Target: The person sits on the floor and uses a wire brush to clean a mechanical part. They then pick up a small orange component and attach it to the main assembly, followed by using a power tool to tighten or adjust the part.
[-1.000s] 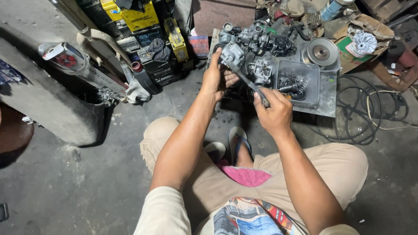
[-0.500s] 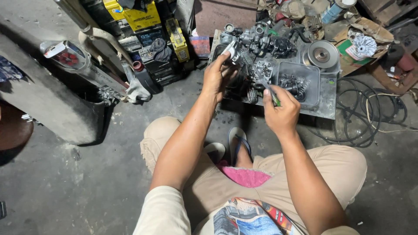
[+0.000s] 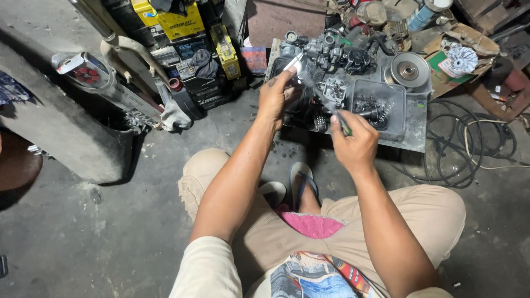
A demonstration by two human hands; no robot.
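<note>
A small metal engine part [image 3: 295, 62] is gripped in the closed fingers of the left hand [image 3: 277, 96], just above the near left corner of the grey metal tray [image 3: 415, 124]. A thin screwdriver [image 3: 326, 105] with a green handle is clasped in the closed right hand [image 3: 353, 144], its tip laid against the held part.

Taking the tray as landmark: greasy engine pieces are heaped on its far side, a round pulley [image 3: 408, 69] is set at its far right corner, and a rectangular well of small parts [image 3: 375, 107] is sunk in its middle. Just left of the tray, a red-and-blue flat packet [image 3: 255, 58] is propped; further left, yellow battery boxes [image 3: 178, 21] with dark label panels are stacked over black ones. Behind the tray to the right, a blue spray can [image 3: 422, 14] and an open cardboard box [image 3: 452, 72] holding a white fan wheel are seen. Black cables [image 3: 469, 149] are coiled right of it.

Everything is laid on a stained, dusty concrete floor [image 3: 83, 237], where the person is seated.
</note>
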